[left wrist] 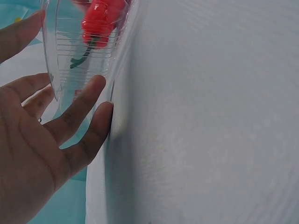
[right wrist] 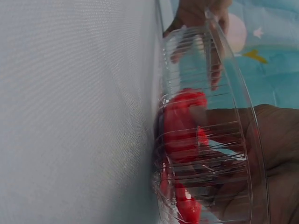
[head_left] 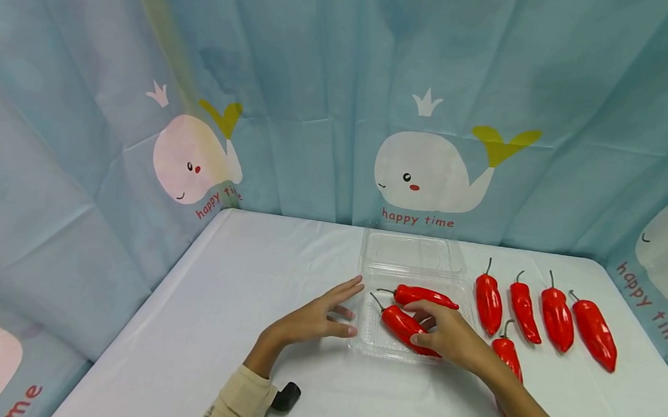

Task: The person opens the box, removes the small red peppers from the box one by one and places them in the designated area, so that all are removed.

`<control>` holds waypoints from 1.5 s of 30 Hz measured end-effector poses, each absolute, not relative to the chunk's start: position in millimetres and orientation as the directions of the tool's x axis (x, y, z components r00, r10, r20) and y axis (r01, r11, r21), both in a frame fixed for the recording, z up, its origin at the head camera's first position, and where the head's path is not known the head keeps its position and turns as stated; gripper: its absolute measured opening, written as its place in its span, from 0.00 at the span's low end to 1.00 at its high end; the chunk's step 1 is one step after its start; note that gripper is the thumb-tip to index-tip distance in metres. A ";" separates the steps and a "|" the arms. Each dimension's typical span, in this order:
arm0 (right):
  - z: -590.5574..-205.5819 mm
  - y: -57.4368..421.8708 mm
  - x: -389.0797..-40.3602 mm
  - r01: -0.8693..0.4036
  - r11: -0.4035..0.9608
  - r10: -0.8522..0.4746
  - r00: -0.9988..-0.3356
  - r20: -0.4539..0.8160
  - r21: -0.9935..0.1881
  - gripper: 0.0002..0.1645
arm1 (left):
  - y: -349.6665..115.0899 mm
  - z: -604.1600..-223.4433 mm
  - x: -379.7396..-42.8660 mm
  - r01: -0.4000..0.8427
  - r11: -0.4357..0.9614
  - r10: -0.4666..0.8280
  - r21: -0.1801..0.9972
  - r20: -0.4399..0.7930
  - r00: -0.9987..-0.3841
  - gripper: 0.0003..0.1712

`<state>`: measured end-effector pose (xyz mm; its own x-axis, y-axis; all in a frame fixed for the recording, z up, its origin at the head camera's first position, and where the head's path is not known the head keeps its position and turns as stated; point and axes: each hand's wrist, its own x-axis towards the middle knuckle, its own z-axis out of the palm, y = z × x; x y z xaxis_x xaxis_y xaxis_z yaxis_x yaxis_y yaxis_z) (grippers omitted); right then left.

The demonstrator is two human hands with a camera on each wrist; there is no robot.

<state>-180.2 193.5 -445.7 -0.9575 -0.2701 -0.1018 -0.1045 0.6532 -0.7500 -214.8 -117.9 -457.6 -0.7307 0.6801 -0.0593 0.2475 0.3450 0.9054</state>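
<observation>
A clear plastic clamshell box [head_left: 367,341] lies with its lid [head_left: 412,249] folded back on the white table. Inside it are two red chili peppers, a farther one [head_left: 429,297] and a nearer one [head_left: 398,324], stems pointing left. My right hand [head_left: 447,333] reaches into the box and grips the nearer pepper between thumb and fingers. Through the box wall, the right wrist view shows the thumb against a red pepper [right wrist: 177,126]. My left hand [head_left: 321,314], fingers spread, is at the box's left side; in the left wrist view its fingertips touch the rim [left wrist: 50,70].
Right of the box, several red chili peppers lie in a row, among them a wide one [head_left: 594,333] at the far right. Another pepper [head_left: 506,356] lies nearer, partly hidden by my right forearm. A blue whale-print curtain [head_left: 318,104] hangs behind the table [head_left: 237,260].
</observation>
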 end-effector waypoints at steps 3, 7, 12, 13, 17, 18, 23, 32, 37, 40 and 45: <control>-445.1 194.2 -179.4 -0.101 0.656 -0.255 -0.962 -0.094 -0.748 0.35 | -117.8 -457.7 -215.5 0.246 0.341 0.682 0.907 -0.058 -0.729 0.51; -443.4 195.9 -177.8 -0.099 0.655 -0.231 -0.970 -0.074 -0.749 0.35 | -117.7 -457.7 -216.3 0.244 0.341 0.681 0.908 -0.060 -0.730 0.51; -440.6 198.5 -175.6 -0.099 0.642 -0.208 -0.977 -0.048 -0.760 0.36 | -117.9 -457.7 -216.5 0.243 0.341 0.681 0.908 -0.060 -0.730 0.51; -439.9 199.2 -175.2 -0.100 0.640 -0.203 -0.978 -0.042 -0.762 0.37 | -118.0 -457.7 -216.4 0.242 0.338 0.682 0.909 -0.059 -0.729 0.51; -437.3 202.2 -174.0 -0.111 0.633 -0.187 -0.982 -0.012 -0.766 0.39 | -118.4 -457.7 -216.4 0.240 0.330 0.685 0.913 -0.057 -0.726 0.51; -436.7 203.0 -173.9 -0.114 0.630 -0.182 -0.983 -0.003 -0.768 0.39 | -118.6 -457.7 -216.5 0.241 0.331 0.684 0.913 -0.056 -0.727 0.51; -433.6 207.7 -172.5 -0.128 0.608 -0.158 -0.987 0.038 -0.784 0.40 | -119.1 -457.6 -217.5 0.246 0.335 0.682 0.910 -0.055 -0.729 0.50; -420.2 216.9 -165.8 -0.112 0.578 -0.109 -0.992 0.059 -0.809 0.44 | -119.2 -457.1 -215.9 0.239 0.348 0.675 0.906 -0.065 -0.735 0.51; -413.9 223.4 -160.5 -0.090 0.572 -0.089 -0.995 0.048 -0.815 0.46 | -119.9 -457.6 -215.0 0.229 0.346 0.669 0.910 -0.069 -0.740 0.51; -411.5 228.4 -156.4 -0.092 0.577 -0.082 -0.995 0.054 -0.812 0.47 | -119.7 -458.1 -215.1 0.226 0.346 0.670 0.911 -0.071 -0.739 0.52; -408.1 237.4 -149.3 -0.094 0.593 -0.070 -0.995 0.065 -0.800 0.47 | -118.9 -458.5 -215.2 0.234 0.339 0.676 0.911 -0.063 -0.734 0.52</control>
<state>-149.3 237.4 -408.1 -0.9954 -0.0703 0.0650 -0.0941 0.5932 -0.7995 -215.2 -118.9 -458.5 -0.7345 0.6757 -0.0629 0.2343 0.3395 0.9110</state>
